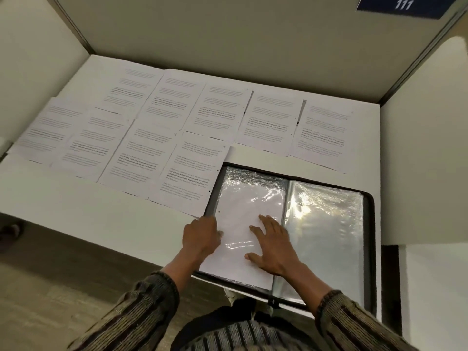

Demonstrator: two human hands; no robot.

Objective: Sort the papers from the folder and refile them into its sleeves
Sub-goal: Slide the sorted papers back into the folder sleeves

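A black folder (370,224) lies open at the table's near right, its clear plastic sleeves shining. The left sleeve (249,198) holds a white sheet with its blank side up. My right hand (272,245) rests flat on that sleeve, fingers spread. My left hand (201,236) is at the sleeve's left edge, its fingers curled onto the edge; what they grip is hidden. The right sleeve (326,229) looks see-through, with no sheet visible in it. Several printed pages (187,171) lie spread in two rows across the white table.
White partition walls (228,34) enclose the table (88,214) on the back and both sides. A dark blue sign reading 111 (405,5) hangs at the top right. The nearest printed page touches the folder's left edge. Carpet floor lies below the table's front edge.
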